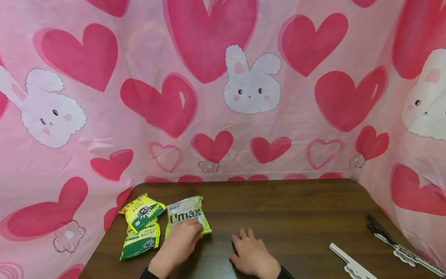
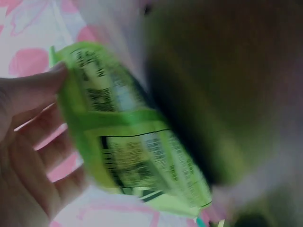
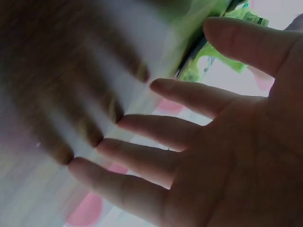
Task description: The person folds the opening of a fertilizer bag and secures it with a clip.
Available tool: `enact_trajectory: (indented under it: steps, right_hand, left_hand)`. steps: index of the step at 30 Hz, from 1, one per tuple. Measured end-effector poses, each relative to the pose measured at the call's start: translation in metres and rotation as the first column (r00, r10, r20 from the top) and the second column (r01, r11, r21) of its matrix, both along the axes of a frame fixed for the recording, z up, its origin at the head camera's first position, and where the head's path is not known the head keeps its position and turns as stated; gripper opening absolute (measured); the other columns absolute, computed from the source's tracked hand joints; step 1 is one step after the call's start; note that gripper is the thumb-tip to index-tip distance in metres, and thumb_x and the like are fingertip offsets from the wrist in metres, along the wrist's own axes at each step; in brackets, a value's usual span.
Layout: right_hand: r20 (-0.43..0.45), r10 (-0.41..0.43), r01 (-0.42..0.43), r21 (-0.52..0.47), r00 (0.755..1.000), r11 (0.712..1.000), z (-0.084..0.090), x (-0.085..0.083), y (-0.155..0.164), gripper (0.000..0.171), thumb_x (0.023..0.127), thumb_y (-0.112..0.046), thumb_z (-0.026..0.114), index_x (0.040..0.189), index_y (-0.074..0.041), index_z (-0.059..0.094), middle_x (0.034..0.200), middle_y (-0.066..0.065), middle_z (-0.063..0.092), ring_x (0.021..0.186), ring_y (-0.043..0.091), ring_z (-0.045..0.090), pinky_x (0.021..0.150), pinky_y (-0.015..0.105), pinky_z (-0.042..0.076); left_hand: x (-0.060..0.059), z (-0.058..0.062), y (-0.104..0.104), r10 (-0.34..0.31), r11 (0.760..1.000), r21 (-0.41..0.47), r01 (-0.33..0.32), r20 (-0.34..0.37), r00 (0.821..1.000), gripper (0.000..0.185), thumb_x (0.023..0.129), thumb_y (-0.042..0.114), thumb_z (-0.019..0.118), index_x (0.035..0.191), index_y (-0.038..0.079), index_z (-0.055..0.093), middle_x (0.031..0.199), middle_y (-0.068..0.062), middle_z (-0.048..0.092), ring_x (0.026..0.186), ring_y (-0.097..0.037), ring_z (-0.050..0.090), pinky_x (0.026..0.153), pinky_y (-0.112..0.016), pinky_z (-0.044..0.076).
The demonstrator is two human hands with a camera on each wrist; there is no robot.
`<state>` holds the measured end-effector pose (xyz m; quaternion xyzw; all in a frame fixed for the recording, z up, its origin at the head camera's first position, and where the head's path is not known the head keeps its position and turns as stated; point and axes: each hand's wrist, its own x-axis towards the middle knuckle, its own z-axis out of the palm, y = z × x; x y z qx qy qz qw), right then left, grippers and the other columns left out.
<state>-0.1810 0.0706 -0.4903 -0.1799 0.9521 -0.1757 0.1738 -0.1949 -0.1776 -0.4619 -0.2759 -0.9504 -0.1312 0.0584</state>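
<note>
At the bottom centre of the head view, our right hand (image 1: pixel 251 254) lies flat on the dark wooden table (image 1: pixel 296 209), fingers spread and holding nothing. Just left of it, our left hand (image 1: pixel 181 240) grips the lower edge of the light green Umax packet (image 1: pixel 186 213), fingers curled over it. Further left lie two yellow-green packets (image 1: pixel 141 226), overlapping. At the lower right sit two sealing clips (image 1: pixel 383 248). Behind hangs the pink heart cloth (image 1: pixel 223 97).

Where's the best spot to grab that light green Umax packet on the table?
Probably the near bottom edge of the Umax packet, coming from the near side, where the left hand already rests. It lies flat, so a thin seam edge suits a pinch; two yellow-green packets crowd its left side.
</note>
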Motion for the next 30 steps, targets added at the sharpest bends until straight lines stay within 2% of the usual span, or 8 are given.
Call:
enact_trajectory:
  steps: [5, 9, 13, 17, 20, 23, 26, 30]
  right_hand:
    - [-0.039, 0.043, -0.045, -0.046, 0.998, 0.998, 0.001, 0.001, -0.004, 0.057, 0.102, -0.043, 0.067, 0.149, -0.012, 0.059, 0.148, 0.016, 0.057, 0.139, 0.041, 0.051, 0.100, 0.061, 0.047]
    - [-0.044, 0.078, -0.082, -0.093, 0.996, 0.992, 0.002, 0.004, -0.004, 0.058, 0.102, -0.044, 0.068, 0.150, -0.014, 0.059, 0.147, 0.012, 0.059, 0.139, 0.034, 0.052, 0.103, 0.060, 0.046]
    - [0.000, 0.092, -0.092, -0.086, 0.996, 0.992, 0.003, 0.004, -0.005, 0.056, 0.102, -0.044, 0.068, 0.150, -0.016, 0.059, 0.150, 0.012, 0.057, 0.143, 0.034, 0.048, 0.105, 0.063, 0.043]
    - [0.006, 0.101, -0.100, -0.091, 0.995, 0.991, 0.003, 0.003, -0.004, 0.054, 0.102, -0.042, 0.068, 0.149, -0.015, 0.060, 0.151, 0.012, 0.056, 0.143, 0.033, 0.047, 0.106, 0.062, 0.043]
    - [-0.007, 0.106, -0.106, -0.099, 0.994, 0.989, 0.004, 0.004, -0.003, 0.053, 0.102, -0.041, 0.068, 0.147, -0.015, 0.061, 0.149, 0.012, 0.058, 0.143, 0.033, 0.049, 0.105, 0.060, 0.044]
    - [-0.032, 0.111, -0.114, -0.112, 0.993, 0.987, 0.004, 0.004, -0.004, 0.052, 0.102, -0.041, 0.068, 0.147, -0.015, 0.061, 0.147, 0.011, 0.059, 0.140, 0.033, 0.051, 0.104, 0.058, 0.046]
    - [-0.113, 0.117, -0.134, -0.154, 0.987, 0.979, 0.004, 0.005, -0.005, 0.051, 0.102, -0.038, 0.069, 0.146, -0.012, 0.062, 0.144, 0.009, 0.062, 0.134, 0.029, 0.057, 0.101, 0.054, 0.050]
    - [-0.260, 0.142, -0.198, -0.204, 0.955, 0.959, 0.005, 0.006, -0.008, 0.046, 0.101, -0.032, 0.072, 0.141, -0.011, 0.066, 0.140, 0.006, 0.064, 0.127, 0.022, 0.062, 0.096, 0.045, 0.054]
  left_hand:
    - [0.004, -0.009, 0.014, -0.093, 0.995, 0.023, 0.094, -0.056, 0.994, 0.010, 0.091, 0.016, 0.084, 0.089, 0.018, 0.074, 0.087, 0.011, 0.060, 0.083, -0.011, 0.062, 0.075, -0.039, 0.055]
    - [0.007, -0.010, 0.015, -0.128, 0.992, 0.014, 0.128, -0.004, 0.992, 0.015, 0.084, 0.012, 0.086, 0.090, 0.020, 0.075, 0.093, 0.009, 0.059, 0.087, -0.013, 0.060, 0.073, -0.037, 0.053]
    - [0.007, -0.007, 0.010, -0.055, 0.998, -0.015, 0.058, 0.124, 0.991, 0.037, 0.072, 0.004, 0.090, 0.096, 0.021, 0.067, 0.102, 0.004, 0.053, 0.095, -0.020, 0.050, 0.079, -0.045, 0.050]
    - [0.007, -0.006, 0.004, 0.038, 0.997, -0.067, -0.027, 0.182, 0.983, 0.046, 0.067, 0.004, 0.092, 0.092, 0.021, 0.058, 0.102, 0.000, 0.049, 0.097, -0.026, 0.045, 0.079, -0.052, 0.046]
    - [0.008, -0.008, 0.002, 0.065, 0.995, -0.087, -0.051, 0.160, 0.985, 0.041, 0.070, 0.003, 0.090, 0.087, 0.020, 0.056, 0.095, 0.001, 0.050, 0.092, -0.025, 0.048, 0.073, -0.049, 0.046]
    - [0.010, -0.010, 0.001, 0.055, 0.996, -0.073, -0.047, 0.113, 0.992, 0.035, 0.075, -0.001, 0.083, 0.081, 0.019, 0.055, 0.082, 0.005, 0.046, 0.077, -0.019, 0.047, 0.064, -0.040, 0.042]
    - [0.011, -0.009, 0.003, 0.041, 0.998, -0.049, -0.037, 0.081, 0.996, 0.033, 0.078, -0.004, 0.077, 0.076, 0.019, 0.054, 0.074, 0.008, 0.044, 0.065, -0.013, 0.044, 0.059, -0.034, 0.037]
    - [0.008, -0.009, 0.008, 0.018, 1.000, -0.017, -0.017, 0.043, 0.999, 0.031, 0.079, -0.005, 0.077, 0.076, 0.019, 0.057, 0.074, 0.010, 0.046, 0.065, -0.010, 0.045, 0.059, -0.033, 0.038]
